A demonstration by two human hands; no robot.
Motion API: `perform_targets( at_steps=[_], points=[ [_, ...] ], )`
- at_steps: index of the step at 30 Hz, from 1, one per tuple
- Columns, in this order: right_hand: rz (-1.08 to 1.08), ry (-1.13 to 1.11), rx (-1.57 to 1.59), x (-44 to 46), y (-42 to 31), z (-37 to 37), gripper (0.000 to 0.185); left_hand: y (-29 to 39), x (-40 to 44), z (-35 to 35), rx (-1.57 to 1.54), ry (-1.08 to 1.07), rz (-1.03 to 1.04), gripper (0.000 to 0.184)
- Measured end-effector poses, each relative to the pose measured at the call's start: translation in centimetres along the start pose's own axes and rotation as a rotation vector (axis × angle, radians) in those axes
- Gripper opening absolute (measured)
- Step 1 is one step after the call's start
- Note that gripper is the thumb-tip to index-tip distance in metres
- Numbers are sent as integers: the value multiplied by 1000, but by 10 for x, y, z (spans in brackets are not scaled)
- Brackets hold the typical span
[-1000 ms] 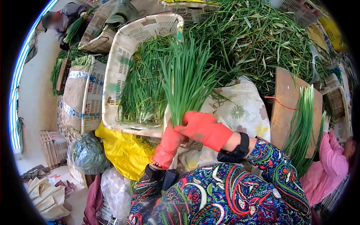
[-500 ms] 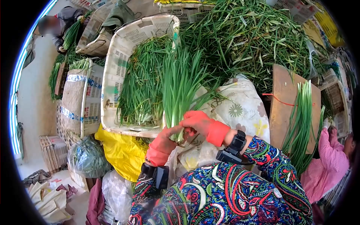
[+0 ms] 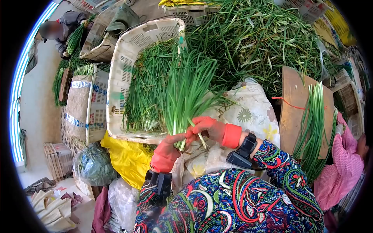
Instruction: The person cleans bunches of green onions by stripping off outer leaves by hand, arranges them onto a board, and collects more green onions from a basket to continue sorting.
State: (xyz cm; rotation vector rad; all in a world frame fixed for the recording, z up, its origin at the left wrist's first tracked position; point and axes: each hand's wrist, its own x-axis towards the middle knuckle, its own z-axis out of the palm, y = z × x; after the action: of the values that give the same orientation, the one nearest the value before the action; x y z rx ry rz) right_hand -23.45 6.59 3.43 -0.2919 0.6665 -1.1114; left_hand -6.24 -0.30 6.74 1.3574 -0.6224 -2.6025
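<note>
White crate (image 3: 117, 77), slotted plastic; right wall mostly hidden by the bunch of green stalks (image 3: 184, 93), fanned leaves, at the crate's near right corner. Left hand (image 3: 166, 150), red glove, fingers closed round the bunch's pale ends, partly covering them. Right hand (image 3: 213, 131), also gloved, farther right of the crate, fingertips pinching at least 1 pale stalk (image 3: 202, 140). Limp greens (image 3: 145, 89) inside crate; matted heap (image 3: 260, 46) beyond its right side; crinkled yellow plastic (image 3: 126, 159) below its near rim. Well right of crate, pink checked sleeve (image 3: 345, 153), that person's hand hard to make out.
</note>
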Motion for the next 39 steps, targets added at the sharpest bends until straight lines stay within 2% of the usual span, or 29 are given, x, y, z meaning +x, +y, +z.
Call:
perform_targets(
  at_steps=[3, 5, 6, 9, 10, 12, 14, 17, 19, 20, 22, 23, 25, 26, 28, 29, 30, 31, 33, 35, 36, 39],
  points=[
    [157, 97, -272, 11, 11, -14, 15, -1, 3, 4, 162, -12, 51, 17],
    [156, 68, -525, 15, 4, -5, 15, -3, 2, 8, 174, 46, 50, 17],
    [153, 57, -653, 15, 0, -3, 16, -1, 3, 8, 246, -25, 62, 18],
    [104, -55, -378, 16, 7, -15, 17, -3, 9, -5, 338, -50, 62, 19],
    [107, -117, -176, 14, 8, -18, 19, -1, 9, -8, 321, -55, 3, 19],
    [56, -122, -189, 9, 2, -16, 8, 1, 5, -8, 251, -26, 2, 19],
    [24, -125, -284, -5, -19, -8, 13, 3, 6, -14, 243, -38, 23, 20],
    [-158, -192, -14, -7, -47, -35, 21, 8, 2, -6, 262, 115, 0, 21],
    [-328, -246, -80, -19, -79, -43, 21, 9, 3, -5, 238, 92, 5, 25],
    [-695, -275, -338, -28, -96, -41, 23, 9, 4, -6, 252, 91, 1, 25],
    [-1139, 5, -644, -47, -134, -44, 23, 9, 2, -7, 270, 101, -18, 25],
    [-1204, 315, -682, -58, -151, -52, 23, 11, 1, -7, 277, 108, -35, 25],
    [-975, 622, 327, -71, -181, -74, 23, 11, 1, -5, 287, 108, -45, 25],
    [-865, 405, 259, -70, -173, -130, 21, 10, 1, -5, 292, 105, -40, 23],
    [-605, 576, 147, -58, -129, -153, 20, 9, 0, 1, 272, 140, -32, 22],
    [-369, 656, -43, -52, -99, -132, 24, 9, 0, 0, 278, 149, -46, 23],
    [-22, 569, -219, -51, -68, -126, 30, 10, 1, -1, 284, 159, -60, 23],
    [164, 559, -465, -59, -56, -92, 36, 9, 1, -1, 291, 171, -74, 23],
    [260, 482, -607, -40, -19, -95, 42, 6, 3, -3, 277, 138, -44, 21],
    [322, 537, -422, -1, 19, -121, 42, 4, 6, -9, 262, 112, -4, 20],
    [219, 528, -484, 20, 47, -149, 42, 3, 10, -18, 289, 65, -14, 19],
    [-92, 573, -1470, 45, 52, -189, 43, 5, 2, -17, 212, 37, 20, 22]
  ],
)
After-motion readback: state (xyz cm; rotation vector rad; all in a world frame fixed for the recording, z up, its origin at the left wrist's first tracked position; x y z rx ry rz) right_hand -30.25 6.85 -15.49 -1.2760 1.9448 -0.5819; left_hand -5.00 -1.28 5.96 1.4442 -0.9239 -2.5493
